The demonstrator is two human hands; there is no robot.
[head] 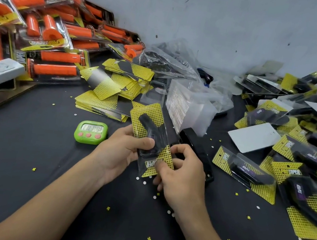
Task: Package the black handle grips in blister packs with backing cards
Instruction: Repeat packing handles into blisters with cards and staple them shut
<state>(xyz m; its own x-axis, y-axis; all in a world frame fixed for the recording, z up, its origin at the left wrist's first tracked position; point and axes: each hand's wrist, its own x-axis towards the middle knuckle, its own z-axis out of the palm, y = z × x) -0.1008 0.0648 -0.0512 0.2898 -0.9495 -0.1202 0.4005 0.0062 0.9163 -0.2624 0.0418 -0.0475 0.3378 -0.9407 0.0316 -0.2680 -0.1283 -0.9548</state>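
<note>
Head camera: clear plastic blister pack (152,139) held two-handed

Inside, black handle grips (149,127) sit on a yellow-dotted black backing card (166,156). Over the dark table (42,163), its long axis runs away from the person, far end leaning left. The left hand (125,152) curls round one edge; the right hand (182,179) pinches the logo end.

Near-centre backing card (152,163) read "TAPER", upside dwn; pack (290,172) at right read "PROTAPER"; green timer (91,132) digits too blurred.
</note>
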